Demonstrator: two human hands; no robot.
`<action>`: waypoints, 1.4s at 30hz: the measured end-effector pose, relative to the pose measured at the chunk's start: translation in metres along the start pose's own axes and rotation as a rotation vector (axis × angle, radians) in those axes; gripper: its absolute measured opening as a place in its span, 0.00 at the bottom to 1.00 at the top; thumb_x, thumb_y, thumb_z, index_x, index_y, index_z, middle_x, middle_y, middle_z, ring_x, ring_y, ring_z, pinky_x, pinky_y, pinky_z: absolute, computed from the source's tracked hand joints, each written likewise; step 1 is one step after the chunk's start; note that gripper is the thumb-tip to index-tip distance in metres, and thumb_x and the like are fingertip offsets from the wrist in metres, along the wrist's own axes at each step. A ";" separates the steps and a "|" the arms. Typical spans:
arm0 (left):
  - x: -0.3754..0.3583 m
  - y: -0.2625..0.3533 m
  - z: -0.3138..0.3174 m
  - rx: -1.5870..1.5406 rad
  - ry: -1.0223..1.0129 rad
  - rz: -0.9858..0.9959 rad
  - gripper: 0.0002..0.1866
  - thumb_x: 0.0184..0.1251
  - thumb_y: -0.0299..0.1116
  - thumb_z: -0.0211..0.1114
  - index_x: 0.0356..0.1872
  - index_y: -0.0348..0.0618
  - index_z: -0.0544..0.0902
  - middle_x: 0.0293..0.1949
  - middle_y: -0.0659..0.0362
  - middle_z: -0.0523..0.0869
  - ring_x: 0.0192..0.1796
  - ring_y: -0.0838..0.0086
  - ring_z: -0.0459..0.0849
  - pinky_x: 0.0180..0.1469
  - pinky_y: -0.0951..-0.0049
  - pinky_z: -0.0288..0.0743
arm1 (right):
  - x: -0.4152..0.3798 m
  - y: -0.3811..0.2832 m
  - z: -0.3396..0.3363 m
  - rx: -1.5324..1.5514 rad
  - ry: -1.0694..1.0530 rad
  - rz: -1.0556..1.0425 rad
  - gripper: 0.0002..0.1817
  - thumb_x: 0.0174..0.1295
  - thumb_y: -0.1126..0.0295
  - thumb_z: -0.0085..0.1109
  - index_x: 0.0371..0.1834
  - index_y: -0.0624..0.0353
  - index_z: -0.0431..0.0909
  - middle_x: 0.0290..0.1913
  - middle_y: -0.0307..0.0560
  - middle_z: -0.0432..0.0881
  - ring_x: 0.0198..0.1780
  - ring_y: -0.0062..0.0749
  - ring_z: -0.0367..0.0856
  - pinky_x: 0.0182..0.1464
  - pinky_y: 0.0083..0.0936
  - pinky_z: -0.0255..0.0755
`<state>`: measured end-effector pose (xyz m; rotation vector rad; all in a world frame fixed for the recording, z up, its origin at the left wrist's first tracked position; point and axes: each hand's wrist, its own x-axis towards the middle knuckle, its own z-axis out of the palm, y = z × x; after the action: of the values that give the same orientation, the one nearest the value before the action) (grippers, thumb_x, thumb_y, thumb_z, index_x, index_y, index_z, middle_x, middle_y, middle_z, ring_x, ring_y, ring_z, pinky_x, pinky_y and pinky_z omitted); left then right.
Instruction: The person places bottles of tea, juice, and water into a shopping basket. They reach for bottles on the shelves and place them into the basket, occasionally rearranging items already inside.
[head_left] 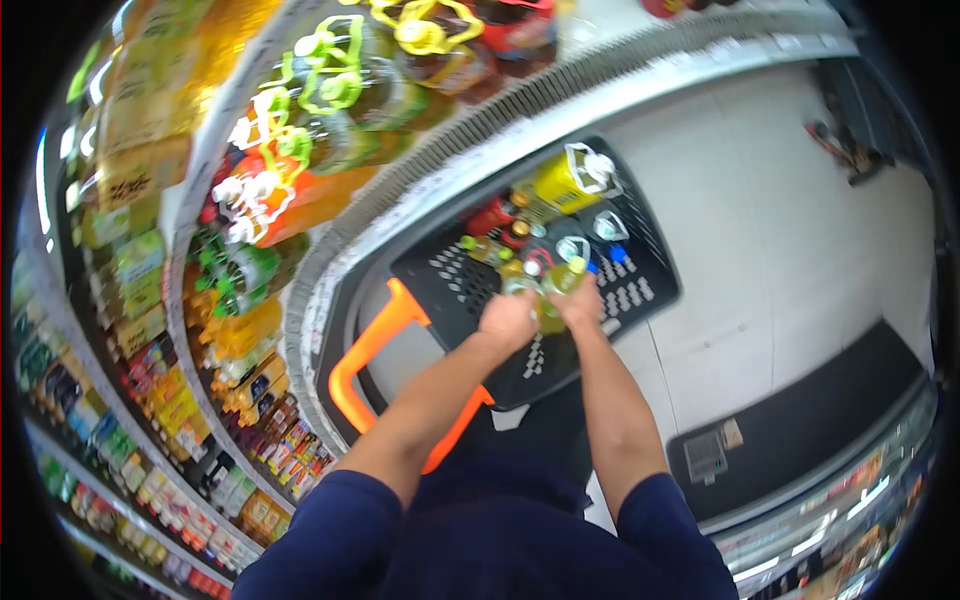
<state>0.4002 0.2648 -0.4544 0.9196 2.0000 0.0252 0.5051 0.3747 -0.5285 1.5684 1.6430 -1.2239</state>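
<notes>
We have both arms reaching down into the dark trolley basket (648,215), where the yellowish bottle with the pale green cap (565,279) is among the other bottles, near the middle. Our right grip (582,300) is wrapped about its side, fingers pressed in; our left grip (510,318) is curled just beside a second, pale-topped bottle (517,284), but blur leaves us unable to tell whether it pinches that one, the capped one or both. To handle this well, we want each palm around the body of a bottle rather than its cap, since a smooth, filled bottle would probably twist if we took it by the neck alone. We should move our hands slowly, because the red bottle (490,216) and the clear containers (610,228) crowd the space beyond and could be knocked over. The yellow jug (562,186) at the far corner looks the bulkiest, so we do best to leave it as a steady stop and work clear of its white handle. Our forearms should pass to the side of the orange push handle (349,368), elbows loose, and let go only once a base feels firmly supported
</notes>
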 end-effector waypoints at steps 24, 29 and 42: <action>0.052 -0.010 0.003 0.109 -0.285 0.008 0.37 0.65 0.41 0.61 0.77 0.55 0.63 0.80 0.51 0.55 0.77 0.56 0.65 0.72 0.44 0.61 | 0.005 0.082 0.025 0.058 -0.107 -0.152 0.55 0.60 0.67 0.65 0.80 0.73 0.35 0.69 0.72 0.71 0.68 0.51 0.75 0.69 0.33 0.66; 0.018 -0.024 -0.032 0.169 -0.529 -0.108 0.29 0.62 0.39 0.64 0.67 0.52 0.78 0.69 0.53 0.78 0.69 0.58 0.77 0.67 0.45 0.68 | 0.003 0.085 0.024 -0.078 -0.109 -0.353 0.36 0.58 0.64 0.65 0.69 0.71 0.69 0.61 0.69 0.79 0.64 0.57 0.77 0.66 0.37 0.69; -0.178 -0.042 -0.148 0.434 -0.271 0.311 0.13 0.59 0.38 0.62 0.34 0.43 0.91 0.38 0.50 0.91 0.45 0.55 0.90 0.49 0.52 0.79 | -0.242 -0.015 0.062 0.162 -0.265 -0.581 0.22 0.65 0.64 0.61 0.58 0.67 0.79 0.48 0.60 0.87 0.50 0.48 0.87 0.52 0.37 0.79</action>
<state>0.3209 0.1734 -0.2528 1.4237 1.6211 -0.3538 0.5184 0.2099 -0.3406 0.9713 1.9178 -1.8084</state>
